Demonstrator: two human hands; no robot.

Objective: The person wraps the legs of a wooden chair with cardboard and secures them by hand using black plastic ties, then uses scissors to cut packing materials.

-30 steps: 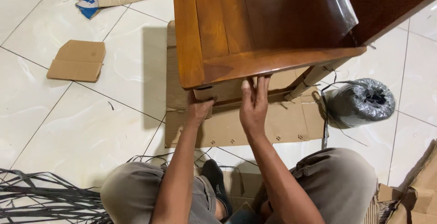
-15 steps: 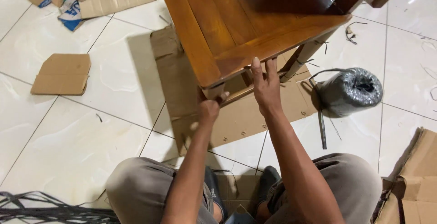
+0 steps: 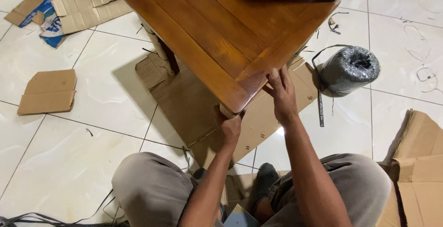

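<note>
Bright, even indoor light from overhead. Soft glare on the glossy white floor tiles (image 3: 83, 171) and a warm sheen on the wooden seat (image 3: 221, 28). Soft shadow beneath it over the cardboard (image 3: 184, 98). Sharp focus, slight stretch at the edges.

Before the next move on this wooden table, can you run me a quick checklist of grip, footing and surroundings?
1. Left hand closed around the near corner leg: ok.
2. Right hand fingers under the edge of the wooden table: ok.
3. Flat cardboard sheet lying under the table: ok.
4. Grey strap roll apart from the table: ok.
5. Far legs' footing: cannot tell, hidden by the top.
6. Loose cardboard pieces off to the side: ok.
</note>
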